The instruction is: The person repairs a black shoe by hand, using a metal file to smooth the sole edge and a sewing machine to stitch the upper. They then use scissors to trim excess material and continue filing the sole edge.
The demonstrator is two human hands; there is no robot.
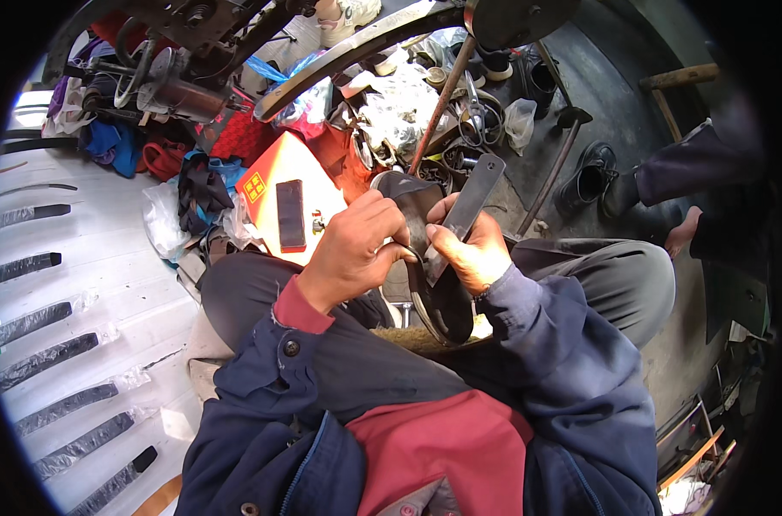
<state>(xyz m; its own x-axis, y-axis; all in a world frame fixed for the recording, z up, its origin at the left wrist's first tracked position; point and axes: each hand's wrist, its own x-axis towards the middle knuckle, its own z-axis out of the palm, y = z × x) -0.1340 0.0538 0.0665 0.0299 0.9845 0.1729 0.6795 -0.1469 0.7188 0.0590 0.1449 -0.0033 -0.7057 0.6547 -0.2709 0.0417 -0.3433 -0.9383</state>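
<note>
A dark shoe (449,311) lies between my knees, one end pointing away from me and the other toward my lap. My left hand (356,245) is closed at its left side, thumb and forefinger pinched on the shoe's edge. Slanting up from my right hand (475,254) is a flat grey cobbler's knife (477,193) with a small hole at its upper end. My right fingers wrap round the knife, and the thumb presses along it. The lower part of the blade lies against the shoe, partly hidden by that hand.
A phone (291,215) lies on an orange-red box (270,176). Scissors (474,112) stand among cluttered tools and bags. Machine parts (171,82) overhang the upper left. Wrapped dark strips (60,357) line a pale surface at left. Black shoes (587,176) and another person's leg (692,168) are at right.
</note>
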